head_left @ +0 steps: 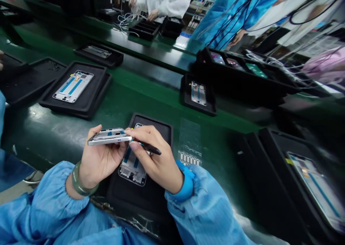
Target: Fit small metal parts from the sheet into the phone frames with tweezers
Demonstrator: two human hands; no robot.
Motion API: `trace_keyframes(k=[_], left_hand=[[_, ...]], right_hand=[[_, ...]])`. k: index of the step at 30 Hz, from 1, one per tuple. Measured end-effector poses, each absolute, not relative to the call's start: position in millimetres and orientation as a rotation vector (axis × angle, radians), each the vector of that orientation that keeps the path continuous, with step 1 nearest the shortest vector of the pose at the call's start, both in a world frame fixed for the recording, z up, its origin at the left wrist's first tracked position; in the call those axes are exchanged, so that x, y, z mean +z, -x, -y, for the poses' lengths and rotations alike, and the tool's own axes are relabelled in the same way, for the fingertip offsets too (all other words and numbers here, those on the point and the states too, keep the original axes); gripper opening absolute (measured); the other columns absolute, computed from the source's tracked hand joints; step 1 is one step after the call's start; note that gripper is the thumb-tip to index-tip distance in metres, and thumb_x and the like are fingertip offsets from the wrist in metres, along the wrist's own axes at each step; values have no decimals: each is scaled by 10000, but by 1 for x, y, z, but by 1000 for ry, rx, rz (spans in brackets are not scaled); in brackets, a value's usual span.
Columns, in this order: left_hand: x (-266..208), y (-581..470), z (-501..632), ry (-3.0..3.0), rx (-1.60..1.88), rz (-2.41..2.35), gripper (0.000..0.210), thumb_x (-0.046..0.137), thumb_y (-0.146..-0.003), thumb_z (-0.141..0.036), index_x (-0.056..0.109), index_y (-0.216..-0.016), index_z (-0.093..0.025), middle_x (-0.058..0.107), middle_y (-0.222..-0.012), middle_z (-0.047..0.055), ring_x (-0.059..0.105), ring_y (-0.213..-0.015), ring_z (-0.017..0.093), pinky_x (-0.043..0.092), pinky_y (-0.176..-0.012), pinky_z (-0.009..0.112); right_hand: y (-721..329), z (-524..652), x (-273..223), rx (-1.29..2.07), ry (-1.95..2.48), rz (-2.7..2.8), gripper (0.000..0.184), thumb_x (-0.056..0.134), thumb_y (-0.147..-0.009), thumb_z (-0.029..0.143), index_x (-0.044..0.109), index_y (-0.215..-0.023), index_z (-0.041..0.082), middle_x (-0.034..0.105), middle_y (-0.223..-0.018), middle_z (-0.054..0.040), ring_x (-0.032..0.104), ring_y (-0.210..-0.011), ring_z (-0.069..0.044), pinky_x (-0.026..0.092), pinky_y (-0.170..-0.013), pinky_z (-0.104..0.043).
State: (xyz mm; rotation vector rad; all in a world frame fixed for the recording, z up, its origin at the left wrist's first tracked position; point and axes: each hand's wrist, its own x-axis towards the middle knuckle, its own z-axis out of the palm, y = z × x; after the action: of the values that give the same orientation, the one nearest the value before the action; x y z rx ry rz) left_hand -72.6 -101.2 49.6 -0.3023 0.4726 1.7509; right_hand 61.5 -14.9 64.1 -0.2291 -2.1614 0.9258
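In my left hand [101, 162], a silver-edged phone frame [110, 141] is held up nearly level, with blue strips on its inner face. My right hand [155, 155] pinches a slim black tool [151, 148] at the right end of that frame. The tool's working tip is hidden by my fingers, so its kind is unclear. Below both hands a second phone frame [133, 171] lies in a black foam tray [124, 196], partly covered by my right hand. Right of the tray, a clear plastic sheet [190, 137] carries rows of small metallic pieces [189, 158].
Stacked black trays [99, 81] with a phone frame [73, 87] stand left; another tray [211, 108] lies ahead. At right is a tall tray stack [261, 187]. Co-workers [172, 2] work behind the green bench [129, 90], beside a long black divided box [237, 79] and loose cables.
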Motion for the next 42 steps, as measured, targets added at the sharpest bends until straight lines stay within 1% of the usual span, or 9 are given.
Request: trace_keyframes(k=[7,11,15,18,24,31,36,40,42], left_hand=[[49,73,101,301,1746,-465,553,238,-981,-326,638,-682,-88,704,-657,90,682,-597,138,601,-613,231],[48,73,102,303,1741,-474,507,263,-972,-319,613,-667,-115,689,-654,74,672,-606,132,600,-627,235],[46,74,102,318,1720,-498,425,314,-953,-346,625,-801,-100,689,-751,103,683,-719,174,601,-639,261],[46,75,102,330,1714,-497,393,330,-943,-349,616,-842,-98,675,-776,108,674,-737,175,591,-620,242],[47,77,101,350,1697,-488,383,355,-928,-345,610,-1018,-75,674,-899,142,673,-802,188,593,-648,247],[49,79,100,381,1719,-467,329,381,-917,-309,605,-1021,-92,677,-994,160,674,-883,204,591,-659,236],[49,80,100,392,1717,-435,310,406,-909,-314,613,-1010,-106,675,-915,128,664,-913,221,594,-673,254],[49,81,100,377,1720,-414,353,391,-916,-321,609,-1066,-88,671,-1030,165,666,-890,206,591,-667,249],[48,81,101,368,1726,-415,380,389,-914,-338,613,-1064,-71,674,-1017,175,670,-899,222,594,-672,260]], right_hand=[[-60,12,66,926,224,2153,234,537,-922,173,627,-1129,235,603,-1020,-68,583,-979,-170,532,-832,-350],[-57,2,78,1137,150,2146,179,585,-908,232,669,-1064,206,591,-870,-40,581,-847,-146,531,-747,-299],[-51,-10,96,1394,139,2270,153,672,-848,256,696,-976,177,609,-818,-17,584,-786,-130,513,-738,-276],[-46,-16,105,1499,145,2364,149,699,-820,255,706,-930,153,585,-796,-7,561,-744,-114,487,-704,-255],[-37,-21,110,1715,166,2349,188,707,-806,294,714,-927,150,452,-644,55,415,-581,-61,356,-529,-205],[-30,-22,117,1978,212,2229,146,719,-783,251,707,-875,139,566,-659,49,475,-606,-62,423,-600,-209],[-28,-22,119,1995,229,2215,100,694,-795,217,712,-859,143,558,-651,51,485,-589,-59,433,-601,-208],[-29,-21,121,1890,272,2301,161,681,-811,271,707,-903,141,535,-653,39,460,-588,-67,410,-565,-206],[-30,-17,123,1812,299,2344,184,681,-812,295,699,-912,142,501,-639,41,431,-581,-67,384,-539,-200]])
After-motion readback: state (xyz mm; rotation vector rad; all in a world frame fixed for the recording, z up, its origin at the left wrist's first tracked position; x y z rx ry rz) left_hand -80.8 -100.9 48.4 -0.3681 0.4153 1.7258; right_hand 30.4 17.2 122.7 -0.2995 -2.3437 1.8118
